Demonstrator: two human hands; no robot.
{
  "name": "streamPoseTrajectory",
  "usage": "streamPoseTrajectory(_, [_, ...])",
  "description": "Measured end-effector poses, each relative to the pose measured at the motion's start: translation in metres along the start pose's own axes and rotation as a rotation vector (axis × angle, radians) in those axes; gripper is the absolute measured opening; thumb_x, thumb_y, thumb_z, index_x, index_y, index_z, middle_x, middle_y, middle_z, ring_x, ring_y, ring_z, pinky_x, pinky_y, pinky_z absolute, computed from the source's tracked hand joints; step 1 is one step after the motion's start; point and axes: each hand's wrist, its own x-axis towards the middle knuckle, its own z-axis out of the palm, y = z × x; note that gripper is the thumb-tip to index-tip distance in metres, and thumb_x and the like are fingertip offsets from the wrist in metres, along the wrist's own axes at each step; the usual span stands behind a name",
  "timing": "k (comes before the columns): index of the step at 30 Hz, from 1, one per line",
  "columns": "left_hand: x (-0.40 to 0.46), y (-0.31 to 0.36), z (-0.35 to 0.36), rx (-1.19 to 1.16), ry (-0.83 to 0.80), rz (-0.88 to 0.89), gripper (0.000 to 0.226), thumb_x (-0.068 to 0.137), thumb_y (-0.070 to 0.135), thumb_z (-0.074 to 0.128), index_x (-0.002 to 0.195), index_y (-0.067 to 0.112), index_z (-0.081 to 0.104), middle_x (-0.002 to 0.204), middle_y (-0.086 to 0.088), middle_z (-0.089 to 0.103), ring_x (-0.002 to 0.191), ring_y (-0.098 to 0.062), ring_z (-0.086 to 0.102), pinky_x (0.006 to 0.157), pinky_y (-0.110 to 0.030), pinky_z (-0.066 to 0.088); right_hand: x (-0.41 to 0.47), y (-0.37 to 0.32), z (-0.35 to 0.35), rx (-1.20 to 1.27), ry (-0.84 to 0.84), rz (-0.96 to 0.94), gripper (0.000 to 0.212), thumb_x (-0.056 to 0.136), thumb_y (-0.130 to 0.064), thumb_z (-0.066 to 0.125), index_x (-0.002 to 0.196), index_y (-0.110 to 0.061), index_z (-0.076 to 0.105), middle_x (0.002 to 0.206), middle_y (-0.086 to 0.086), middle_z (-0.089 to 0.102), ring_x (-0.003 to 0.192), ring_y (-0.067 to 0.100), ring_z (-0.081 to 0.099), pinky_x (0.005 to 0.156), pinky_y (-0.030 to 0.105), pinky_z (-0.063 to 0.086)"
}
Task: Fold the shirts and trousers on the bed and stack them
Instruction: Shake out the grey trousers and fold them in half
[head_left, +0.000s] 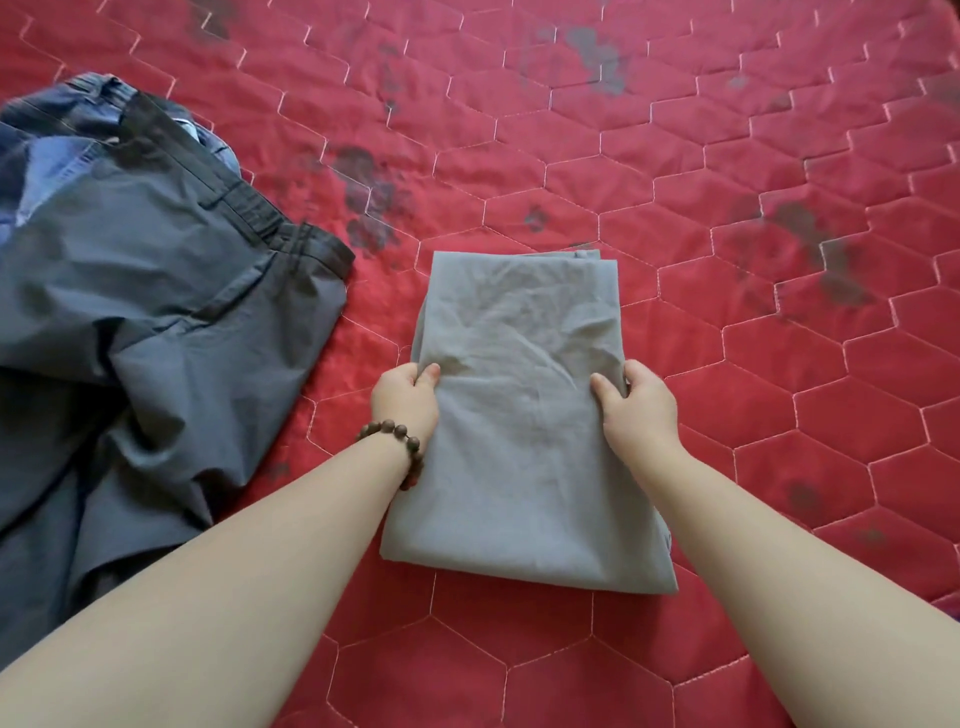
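A light grey garment (524, 441), folded into a long rectangle, lies in the middle of the red quilted bed (753, 364). My left hand (408, 397), with a brown bead bracelet at the wrist, grips its left edge about halfway along. My right hand (641, 402) grips the right edge opposite, thumb on top of the cloth. Dark grey trousers (156, 322) with a black waistband lie unfolded and crumpled at the left.
A blue denim garment (57, 135) lies partly under the dark trousers at the far left. The red cover shows dark stains (371, 197) in several places beyond and to the right of the folded garment.
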Motion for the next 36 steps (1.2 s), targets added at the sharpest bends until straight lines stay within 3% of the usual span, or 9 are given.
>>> streamPoseTrajectory(3, [-0.003,0.007,-0.002,0.256,0.094,0.013,0.043,0.097,0.032,0.050,0.060,0.013,0.040,0.062,-0.004,0.046,0.071,-0.031,0.048,0.060,-0.033,0.025,-0.005,-0.006,-0.001,-0.063,0.078,-0.057,0.028,0.091,-0.020,0.059,0.069,-0.012,0.043,0.066,-0.002,0.043,0.063,0.018,0.038,0.052,0.017,0.030])
streamPoseTrajectory(5, [-0.010,0.010,-0.003,0.503,0.259,0.118,0.015,0.091,0.031,0.056,0.088,0.017,0.059,0.093,-0.007,0.059,0.094,-0.033,0.056,0.073,-0.037,0.038,-0.015,-0.012,-0.003,-0.228,0.196,-0.168,0.009,0.089,-0.021,0.062,0.096,-0.014,0.061,0.089,0.003,0.052,0.081,0.023,0.048,0.070,0.022,0.039])
streamPoseTrajectory(7, [-0.018,0.008,0.004,0.638,0.322,0.411,0.034,0.083,0.023,0.062,0.116,0.016,0.059,0.121,-0.010,0.056,0.112,-0.031,0.053,0.088,-0.042,0.039,-0.024,-0.016,0.005,-0.427,0.293,-0.412,0.038,0.088,-0.015,0.061,0.124,-0.006,0.058,0.119,0.015,0.055,0.108,0.031,0.052,0.093,0.041,0.042])
streamPoseTrajectory(11, [-0.037,-0.005,0.038,0.834,-0.057,0.868,0.055,0.091,0.024,0.039,0.142,0.004,0.042,0.151,-0.014,0.038,0.142,-0.027,0.032,0.115,-0.046,0.027,-0.040,-0.011,0.039,-0.627,-0.004,-0.800,0.048,0.087,-0.011,0.042,0.131,0.003,0.054,0.138,0.020,0.051,0.130,0.034,0.047,0.111,0.051,0.032])
streamPoseTrajectory(14, [-0.035,-0.020,0.048,0.958,-0.137,0.794,0.062,0.095,0.034,0.018,0.151,0.009,0.021,0.160,-0.006,0.016,0.148,-0.023,0.009,0.120,-0.047,0.004,-0.036,0.002,0.048,-0.699,-0.195,-0.746,0.055,0.091,-0.017,0.042,0.145,-0.005,0.038,0.152,0.008,0.035,0.142,0.024,0.030,0.119,0.044,0.017])
streamPoseTrajectory(18, [-0.026,-0.023,0.051,1.010,-0.098,0.679,0.067,0.091,0.049,0.015,0.153,0.025,0.004,0.161,0.002,-0.004,0.148,-0.030,-0.009,0.117,-0.055,-0.007,-0.008,0.009,0.039,-0.915,-0.135,-0.632,0.062,0.096,-0.047,0.017,0.153,-0.026,0.008,0.160,-0.006,0.003,0.148,0.011,0.002,0.119,0.045,-0.006])
streamPoseTrajectory(21, [-0.021,-0.013,0.052,0.977,-0.045,0.614,0.070,0.093,0.048,0.024,0.153,0.019,0.003,0.161,-0.001,-0.001,0.148,-0.028,-0.007,0.117,-0.054,-0.007,0.015,0.002,0.031,-0.971,-0.023,-0.478,0.060,0.098,-0.047,0.010,0.153,-0.023,-0.001,0.161,-0.006,-0.004,0.147,0.008,-0.008,0.115,0.048,-0.018])
streamPoseTrajectory(27, [0.030,0.024,0.061,1.002,-0.092,0.709,0.064,0.098,0.046,0.023,0.154,0.022,0.003,0.162,-0.006,-0.004,0.149,-0.026,-0.007,0.118,-0.046,-0.007,0.051,-0.030,0.043,-0.898,-0.121,-0.682,0.054,0.103,-0.028,0.026,0.152,-0.010,0.012,0.161,0.004,0.007,0.149,0.016,0.001,0.118,0.037,-0.010])
streamPoseTrajectory(36, [0.051,0.017,0.060,0.906,-0.015,0.595,0.071,0.087,0.065,0.022,0.149,0.045,-0.006,0.159,-0.016,-0.018,0.145,-0.034,-0.018,0.110,-0.069,0.000,0.060,-0.021,0.059,-0.879,0.060,-0.483,0.059,0.094,-0.053,0.012,0.151,-0.040,0.002,0.159,0.019,-0.011,0.147,0.028,-0.015,0.117,0.050,-0.011])
